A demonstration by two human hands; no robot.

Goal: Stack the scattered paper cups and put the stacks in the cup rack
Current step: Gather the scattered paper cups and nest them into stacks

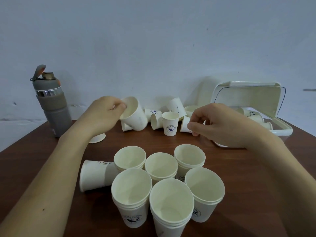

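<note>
Both hands reach out, well apart, over the far side of the table (34, 159). The left hand (106, 113) pinches the rim of a tipped cup (135, 115). The right hand (220, 124) has curled fingers, and their tips touch a lying cup (185, 124); whether it grips is hard to tell. Six stacks (171, 202) stand close together by the near edge, cups sitting inside cups. Loose cups (170, 124) lie scattered near the far edge. The white cup rack (277, 100) lies at the far right corner with a few cups in it. A grey bottle (51, 103) stands at the far left corner.
</note>
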